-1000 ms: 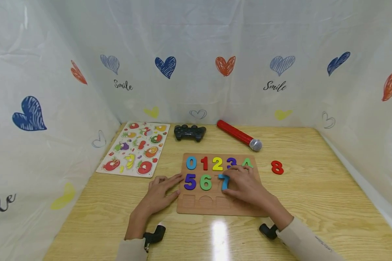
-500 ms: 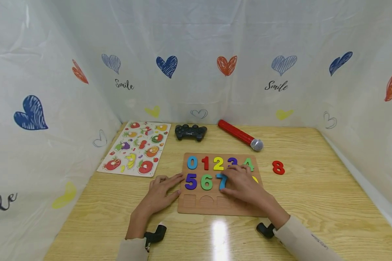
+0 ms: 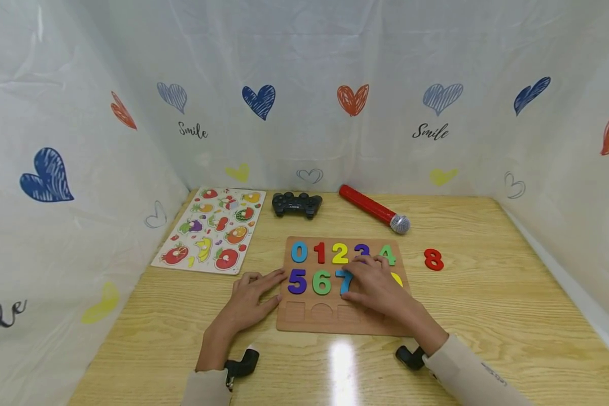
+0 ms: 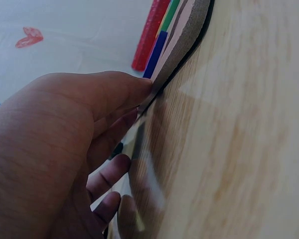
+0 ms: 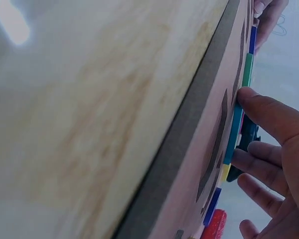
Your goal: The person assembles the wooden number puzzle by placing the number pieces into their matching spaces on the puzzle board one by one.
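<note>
A wooden number puzzle board (image 3: pixel 304 327) lies on the table. The blue number 7 (image 3: pixel 343 281) is in its second row, beside the green 6 (image 3: pixel 321 283). My right hand (image 3: pixel 378 287) pinches the 7, thumb at its lower end and a fingertip at its top; the hand partly covers the purple 3 (image 3: pixel 362 250) and the yellow piece (image 3: pixel 397 279). In the right wrist view, the thumb touches the edge of the blue 7 (image 5: pixel 233 134). My left hand (image 3: pixel 248 301) touches the board's left edge near the purple 5 (image 3: pixel 297 282), fingers relaxed.
A red number 8 (image 3: pixel 433 259) lies on the table right of the board. Behind are a black game controller (image 3: pixel 296 204) and a red microphone (image 3: pixel 370 206). A fruit puzzle board (image 3: pixel 208 231) lies at the back left. White heart-printed curtains (image 3: pixel 304 141) enclose the table.
The blue 7 has shifted slightly left and straightened in its row, with my right hand following it. More of the yellow piece shows past that hand. My left hand stays at the board's edge.
</note>
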`<move>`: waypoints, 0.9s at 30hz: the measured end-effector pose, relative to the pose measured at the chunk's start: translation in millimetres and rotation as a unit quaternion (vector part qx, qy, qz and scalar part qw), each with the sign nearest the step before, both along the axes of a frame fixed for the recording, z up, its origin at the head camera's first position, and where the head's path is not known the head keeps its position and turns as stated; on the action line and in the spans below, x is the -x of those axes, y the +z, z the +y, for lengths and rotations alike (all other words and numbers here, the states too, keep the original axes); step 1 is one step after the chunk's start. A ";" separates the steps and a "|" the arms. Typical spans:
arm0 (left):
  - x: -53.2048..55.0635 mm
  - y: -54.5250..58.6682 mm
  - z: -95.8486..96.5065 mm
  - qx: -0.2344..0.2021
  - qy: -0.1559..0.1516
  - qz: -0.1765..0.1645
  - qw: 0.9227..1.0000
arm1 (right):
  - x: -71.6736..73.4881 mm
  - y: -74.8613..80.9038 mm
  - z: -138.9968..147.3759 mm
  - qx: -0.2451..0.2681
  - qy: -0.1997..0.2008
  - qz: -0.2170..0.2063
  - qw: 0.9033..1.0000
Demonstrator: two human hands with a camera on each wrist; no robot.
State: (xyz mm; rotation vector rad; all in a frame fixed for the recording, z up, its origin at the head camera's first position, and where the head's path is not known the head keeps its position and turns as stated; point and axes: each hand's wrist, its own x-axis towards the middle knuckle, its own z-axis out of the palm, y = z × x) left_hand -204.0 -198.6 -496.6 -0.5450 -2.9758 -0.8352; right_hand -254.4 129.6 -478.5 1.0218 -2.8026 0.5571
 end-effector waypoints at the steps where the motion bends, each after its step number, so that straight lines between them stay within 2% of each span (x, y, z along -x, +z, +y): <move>1: 0.1 0.2 0.5 0.000 0.000 0.000 1.000 | -0.3 0.2 0.9 0.000 -0.001 0.001 1.000; 15: -0.7 -1.1 1.2 0.004 0.000 0.007 1.000 | -5.9 -0.1 26.1 0.011 -0.001 0.033 0.999; 27: -0.1 -2.4 1.5 -0.003 -0.004 0.016 1.000 | -8.8 0.4 53.1 0.016 -0.021 0.027 0.999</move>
